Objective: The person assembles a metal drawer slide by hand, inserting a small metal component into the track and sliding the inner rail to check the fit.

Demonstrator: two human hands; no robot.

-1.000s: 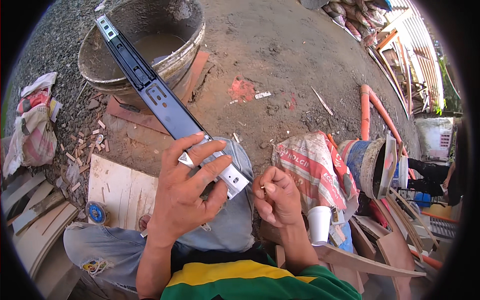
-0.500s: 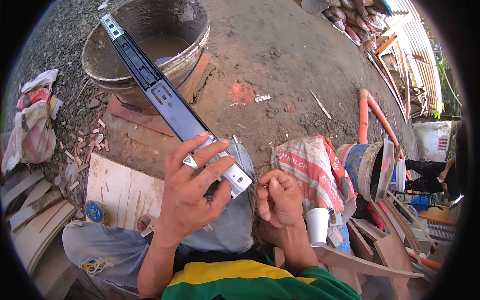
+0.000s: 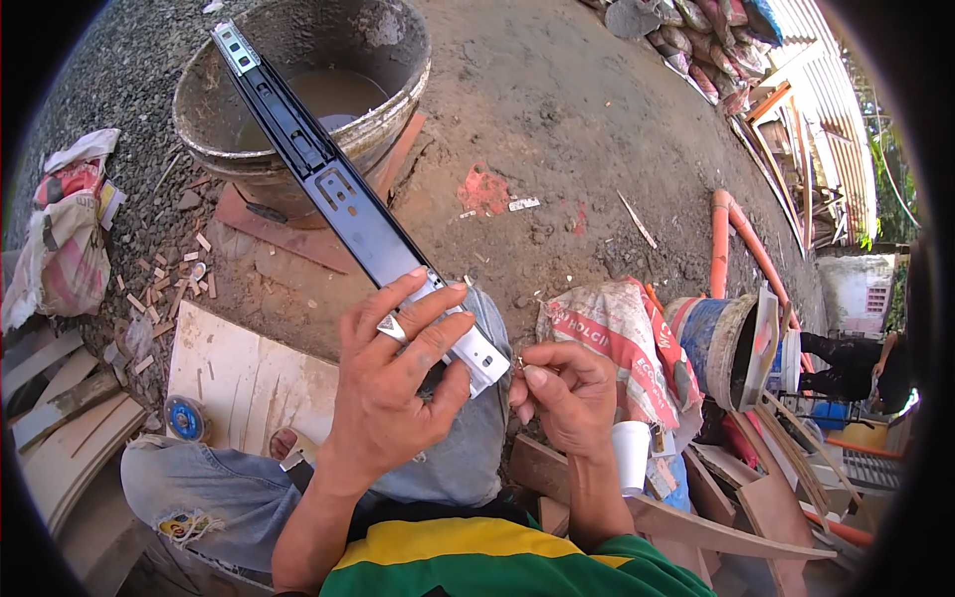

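Observation:
A black and silver drawer slide (image 3: pixel 370 234), pulled out long, slants from the upper left down to my knee. Over its near, silver end lies my left hand (image 3: pixel 393 393), a ring on one finger, with thumb and fingers gripping the slide's sides. Just right of that end, my right hand (image 3: pixel 575 398) is closed in a pinch. A tiny metal screw (image 3: pixel 519 365) pokes out from its fingertips, very near the slide's end corner. The fingers hide most of the screw.
Beyond the slide stands a large dirty tub (image 3: pixel 398 109) with murky water. A plywood sheet (image 3: pixel 239 383) and a blue disc (image 3: pixel 186 418) lie at left. On my right are a cement sack (image 3: pixel 597 323), a white foam cup (image 3: pixel 630 453), a bucket (image 3: pixel 731 343) and wood offcuts (image 3: pixel 771 502).
My right hand has turned and brought the screw out at its fingertips, close to the slide's end. My left hand keeps its hold; the slide sits slightly further right in view.

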